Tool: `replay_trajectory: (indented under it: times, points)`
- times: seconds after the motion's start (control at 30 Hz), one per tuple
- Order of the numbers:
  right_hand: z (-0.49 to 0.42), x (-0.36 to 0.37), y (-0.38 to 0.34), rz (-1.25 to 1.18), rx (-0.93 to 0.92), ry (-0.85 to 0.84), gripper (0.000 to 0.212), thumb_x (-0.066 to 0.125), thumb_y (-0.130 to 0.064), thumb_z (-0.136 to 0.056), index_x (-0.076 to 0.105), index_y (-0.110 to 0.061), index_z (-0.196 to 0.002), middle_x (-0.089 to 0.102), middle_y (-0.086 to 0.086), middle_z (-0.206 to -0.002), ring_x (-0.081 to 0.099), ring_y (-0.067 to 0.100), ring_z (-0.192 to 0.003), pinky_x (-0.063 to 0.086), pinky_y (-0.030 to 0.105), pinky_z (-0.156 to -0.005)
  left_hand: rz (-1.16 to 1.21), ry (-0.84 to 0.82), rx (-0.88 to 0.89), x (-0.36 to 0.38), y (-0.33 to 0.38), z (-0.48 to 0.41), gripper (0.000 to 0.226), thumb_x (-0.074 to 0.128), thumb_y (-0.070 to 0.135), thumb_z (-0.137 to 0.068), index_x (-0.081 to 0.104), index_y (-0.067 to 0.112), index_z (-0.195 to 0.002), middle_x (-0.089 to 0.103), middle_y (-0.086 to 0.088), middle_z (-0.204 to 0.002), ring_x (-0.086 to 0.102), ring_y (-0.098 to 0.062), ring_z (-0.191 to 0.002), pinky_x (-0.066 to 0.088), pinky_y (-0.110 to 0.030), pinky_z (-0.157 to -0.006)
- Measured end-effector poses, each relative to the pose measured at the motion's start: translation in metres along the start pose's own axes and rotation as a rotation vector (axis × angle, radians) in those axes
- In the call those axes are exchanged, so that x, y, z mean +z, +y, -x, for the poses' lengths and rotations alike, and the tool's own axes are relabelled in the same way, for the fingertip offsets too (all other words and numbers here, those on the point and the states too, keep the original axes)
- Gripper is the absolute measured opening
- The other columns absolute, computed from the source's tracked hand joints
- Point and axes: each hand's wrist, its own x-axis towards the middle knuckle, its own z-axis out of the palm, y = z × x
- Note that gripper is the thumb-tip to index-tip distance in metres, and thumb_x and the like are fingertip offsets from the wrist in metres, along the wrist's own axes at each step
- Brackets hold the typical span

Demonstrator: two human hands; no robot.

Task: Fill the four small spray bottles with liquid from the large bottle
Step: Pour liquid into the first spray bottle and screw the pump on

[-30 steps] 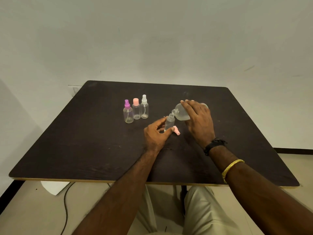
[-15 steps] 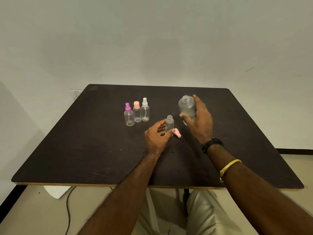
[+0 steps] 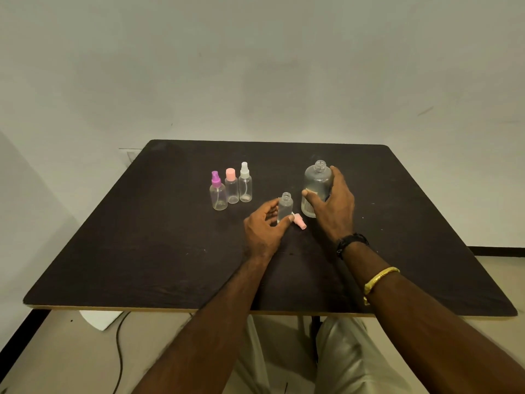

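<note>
My left hand holds an uncapped small clear spray bottle upright on the dark table, thumb and fingers curled round its lower part. Its pink spray cap lies on the table just right of it. My right hand grips the large clear bottle, which stands upright and uncapped right of the small one. Three capped small bottles stand in a row to the left: purple-capped, pink-capped and white-capped.
The table's front edge runs above my knees. A cable and a white sheet lie on the floor at the lower left. A pale wall stands behind the table.
The large bottle went from tilted over the small bottle's mouth to upright, and now stands on the table right of it in my right hand. My left hand stayed on the small bottle.
</note>
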Motion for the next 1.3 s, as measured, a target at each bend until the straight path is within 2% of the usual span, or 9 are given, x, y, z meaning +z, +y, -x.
replay_trajectory:
  times: [0.3, 0.43, 0.5, 0.57, 0.73, 0.87, 1.03, 1.17, 1.3]
  points:
    - [-0.003, 0.0, 0.004, 0.028, 0.054, 0.008, 0.091, 0.078, -0.05, -0.08, 0.035, -0.016, -0.152, 0.048, 0.005, -0.152, 0.046, 0.024, -0.14, 0.045, 0.048, -0.113, -0.006, -0.016, -0.013, 0.0, -0.002, 0.0, 0.053, 0.089, 0.019, -0.079, 0.069, 0.012, -0.128, 0.077, 0.0, -0.111, 0.073, -0.005, -0.102, 0.061, -0.028, -0.09]
    - [0.006, -0.003, -0.004, 0.076, 0.041, 0.087, 0.091, 0.081, -0.049, -0.078, 0.037, -0.016, -0.151, 0.044, 0.008, -0.15, 0.045, 0.025, -0.137, 0.044, 0.04, -0.111, -0.031, -0.002, 0.005, 0.0, 0.0, 0.001, 0.051, 0.087, 0.017, -0.08, 0.069, 0.012, -0.128, 0.076, 0.002, -0.113, 0.071, -0.002, -0.102, 0.06, -0.024, -0.09]
    - [0.015, -0.008, -0.01, 0.119, -0.059, 0.234, 0.076, 0.082, -0.048, -0.078, 0.048, -0.017, -0.138, 0.049, 0.008, -0.136, 0.05, 0.022, -0.124, 0.05, 0.041, -0.102, -0.039, 0.016, 0.016, -0.001, 0.002, 0.001, 0.05, 0.086, 0.015, -0.081, 0.068, 0.012, -0.128, 0.075, 0.003, -0.112, 0.069, 0.005, -0.1, 0.057, -0.016, -0.088]
    - [0.023, -0.012, -0.014, 0.123, -0.195, 0.286, 0.054, 0.08, -0.039, -0.081, 0.055, -0.017, -0.123, 0.054, 0.007, -0.121, 0.055, 0.02, -0.108, 0.054, 0.042, -0.09, -0.038, 0.03, 0.022, -0.001, 0.003, 0.001, 0.049, 0.085, 0.013, -0.082, 0.068, 0.013, -0.128, 0.073, 0.008, -0.11, 0.069, 0.007, -0.099, 0.056, -0.014, -0.087]
    - [0.038, -0.009, -0.016, 0.198, -0.338, 0.055, 0.017, 0.073, -0.028, -0.089, 0.064, -0.022, -0.102, 0.061, -0.003, -0.098, 0.059, 0.012, -0.082, 0.054, 0.033, -0.068, -0.031, 0.048, 0.03, -0.001, 0.004, 0.002, 0.045, 0.084, 0.011, -0.082, 0.07, 0.016, -0.124, 0.073, 0.015, -0.105, 0.07, 0.004, -0.101, 0.056, -0.014, -0.086]
    - [0.046, 0.0, -0.011, 0.372, -0.308, -0.123, 0.015, 0.067, -0.033, -0.093, 0.066, -0.022, -0.102, 0.065, -0.002, -0.099, 0.061, 0.014, -0.086, 0.052, 0.032, -0.072, -0.043, 0.048, 0.023, -0.002, 0.004, 0.002, 0.046, 0.084, 0.012, -0.082, 0.069, 0.016, -0.126, 0.071, 0.017, -0.105, 0.069, 0.006, -0.1, 0.057, -0.015, -0.086]
    - [0.049, 0.008, -0.007, 0.52, -0.227, -0.266, 0.022, 0.059, -0.044, -0.096, 0.055, -0.026, -0.107, 0.062, -0.002, -0.099, 0.06, 0.015, -0.086, 0.054, 0.034, -0.073, -0.08, 0.037, 0.012, -0.002, 0.002, 0.0, 0.048, 0.084, 0.013, -0.083, 0.067, 0.015, -0.128, 0.068, 0.019, -0.105, 0.065, 0.014, -0.096, 0.053, -0.009, -0.084]
    - [0.05, 0.01, -0.008, 0.551, -0.196, -0.252, 0.02, 0.057, -0.042, -0.098, 0.053, -0.024, -0.106, 0.064, 0.0, -0.098, 0.06, 0.017, -0.087, 0.054, 0.034, -0.073, -0.092, 0.036, 0.02, -0.002, 0.001, -0.001, 0.047, 0.085, 0.015, -0.083, 0.068, 0.016, -0.126, 0.07, 0.016, -0.105, 0.065, 0.013, -0.097, 0.054, -0.01, -0.084]
    - [0.051, 0.009, -0.016, 0.459, -0.247, -0.145, 0.016, 0.058, -0.039, -0.096, 0.055, -0.024, -0.097, 0.06, -0.003, -0.09, 0.056, 0.015, -0.08, 0.041, 0.027, -0.064, -0.101, 0.044, 0.019, -0.002, -0.001, -0.001, 0.048, 0.085, 0.014, -0.083, 0.068, 0.013, -0.128, 0.072, 0.008, -0.109, 0.064, 0.016, -0.097, 0.053, -0.008, -0.082]
